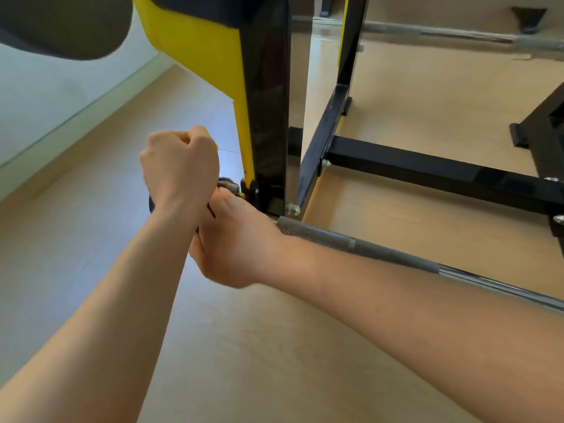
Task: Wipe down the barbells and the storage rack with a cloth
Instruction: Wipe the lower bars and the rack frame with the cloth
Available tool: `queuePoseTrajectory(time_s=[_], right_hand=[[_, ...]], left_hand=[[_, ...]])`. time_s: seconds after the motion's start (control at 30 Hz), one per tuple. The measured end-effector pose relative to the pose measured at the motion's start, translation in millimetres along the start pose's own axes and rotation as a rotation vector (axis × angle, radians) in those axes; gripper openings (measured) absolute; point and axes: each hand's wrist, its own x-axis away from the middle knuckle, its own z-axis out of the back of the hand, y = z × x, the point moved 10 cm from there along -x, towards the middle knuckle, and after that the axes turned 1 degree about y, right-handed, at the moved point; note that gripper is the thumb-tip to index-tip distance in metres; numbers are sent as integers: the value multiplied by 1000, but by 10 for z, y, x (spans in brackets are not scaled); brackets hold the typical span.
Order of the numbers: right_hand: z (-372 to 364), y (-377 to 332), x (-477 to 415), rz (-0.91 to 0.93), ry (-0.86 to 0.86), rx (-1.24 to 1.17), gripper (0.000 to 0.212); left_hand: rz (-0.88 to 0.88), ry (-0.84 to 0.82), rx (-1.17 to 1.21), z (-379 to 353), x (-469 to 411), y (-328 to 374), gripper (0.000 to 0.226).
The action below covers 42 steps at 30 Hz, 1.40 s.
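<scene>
Reaching in low, the right hand is seen at the foot of a black steel storage rack with yellow side panels. A fuzzy grey cloth is held bunched at its fingertips and is pressed against the lower edge of the rack's upright, just past the thumb. The fingers themselves are covered by the wrist of the left hand, which is crossed over the right one. The left hand is closed into a fist just short of the yellow panel's edge; whether anything is gripped inside it cannot be told. A knurled grey steel barbell is laid on the pale wood-look floor, passing under the right wrist and running away to that hand's right, where its shaft turns to bright chrome. Beyond the hands, a black cross beam is bolted to the rack's base rail, and open floor is left between beam and barbell. To the left of both hands a broad strip of bare floor is bounded by a white wall. A second long steel bar is seen far beyond the rack.
</scene>
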Motion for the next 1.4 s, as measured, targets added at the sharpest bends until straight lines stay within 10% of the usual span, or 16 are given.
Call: queuePoseTrajectory(time_s=[0.27, 0.63, 0.83, 1.13, 1.3, 1.4], right_hand=[[151, -268, 31, 274, 82, 270, 29], [441, 545, 1180, -42, 32, 295, 59], [567, 1052, 1532, -245, -38, 376, 35], [225, 872, 1125, -72, 87, 629, 38], [303, 949, 877, -37, -5, 324, 26], [210, 1201, 718, -153, -235, -178, 54]], left_hand=[[-32, -19, 39, 1, 241, 98, 38], [-290, 317, 172, -45, 856, 373, 21], [-541, 59, 195, -547, 1177, 734, 25], [-224, 9, 221, -592, 971, 320, 47], [-73, -40, 262, -580, 813, 2, 45], [-149, -89, 189, -590, 885, 54, 43]])
